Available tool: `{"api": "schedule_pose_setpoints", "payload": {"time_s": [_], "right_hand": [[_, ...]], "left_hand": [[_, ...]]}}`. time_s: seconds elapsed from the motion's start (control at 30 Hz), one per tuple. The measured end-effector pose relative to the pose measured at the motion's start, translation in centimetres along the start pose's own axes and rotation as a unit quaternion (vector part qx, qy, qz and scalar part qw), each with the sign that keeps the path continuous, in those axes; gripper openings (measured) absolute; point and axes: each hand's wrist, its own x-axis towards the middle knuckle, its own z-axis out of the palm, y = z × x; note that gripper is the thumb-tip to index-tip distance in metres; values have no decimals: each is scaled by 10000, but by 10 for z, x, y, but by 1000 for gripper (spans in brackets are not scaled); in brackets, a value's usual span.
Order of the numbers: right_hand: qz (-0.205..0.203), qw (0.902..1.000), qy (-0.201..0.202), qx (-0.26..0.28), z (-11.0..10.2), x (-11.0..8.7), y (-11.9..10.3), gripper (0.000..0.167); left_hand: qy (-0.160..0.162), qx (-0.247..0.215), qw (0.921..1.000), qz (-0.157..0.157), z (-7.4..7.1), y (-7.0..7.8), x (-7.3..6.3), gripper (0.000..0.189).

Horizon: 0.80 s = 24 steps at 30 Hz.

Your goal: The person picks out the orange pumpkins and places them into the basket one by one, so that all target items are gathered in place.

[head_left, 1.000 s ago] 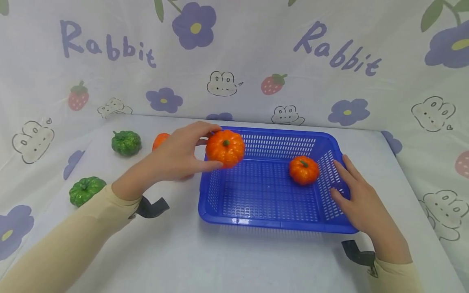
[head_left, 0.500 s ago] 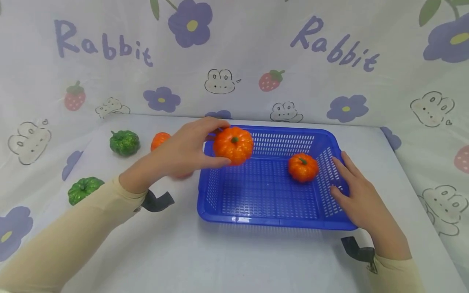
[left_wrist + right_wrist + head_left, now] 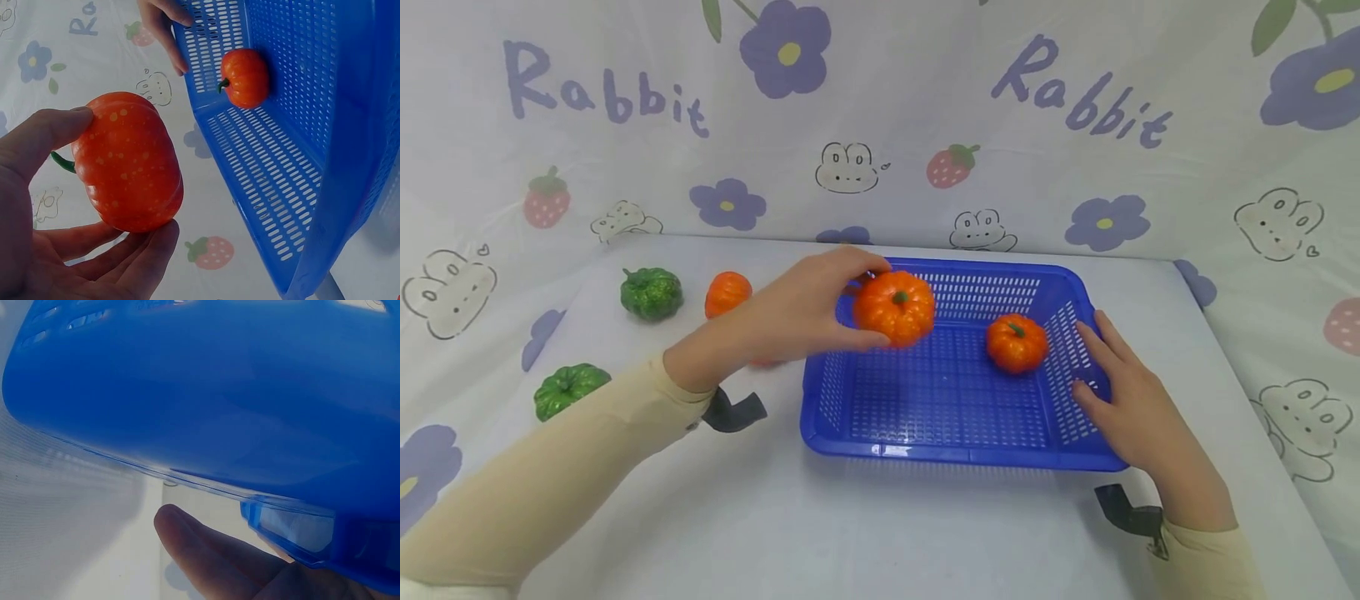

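Fingers (image 3: pixel 147 262) of left hand (image 3: pixel 790 307): pinching 1 orange pumpkin (image 3: pixel 897 310) opposite the thumb, probably for balance, aloft at the left end of blue basket (image 3: pixel 940 457); right hand (image 3: pixel 1137 410): fingers spread at right rim, apparently steadying; basket contents: 1 stemmed pumpkin (image 3: pixel 1017 346)

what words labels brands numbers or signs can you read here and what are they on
"Rabbit", purple, left on the patterned backdrop cloth, head view.
"Rabbit", purple, right on that cloth.
"R" plus an unclear, cut-off letter, on cloth, left wrist view.
No text is legible on the held pumpkin or blue basket.
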Motion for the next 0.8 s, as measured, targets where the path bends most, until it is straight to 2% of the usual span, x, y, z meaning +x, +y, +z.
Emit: {"api": "schedule_pose_setpoints", "payload": {"time_s": [0.27, 0.67, 0.8], "right_hand": [[22, 10000, 13, 2, -1, 0, 0, 76], [-13, 10000, 1, -10, 0, 0, 1, 76], [-8, 10000, 1, 12, 1, 0, 2, 76]], "left_hand": [[-227, -95, 9997, -55, 7, 9, 11, 73], [-455, 463, 9976, 231, 16, 15, 22, 73], [-506, 477, 9973, 235, 18, 16, 25, 73]]}}
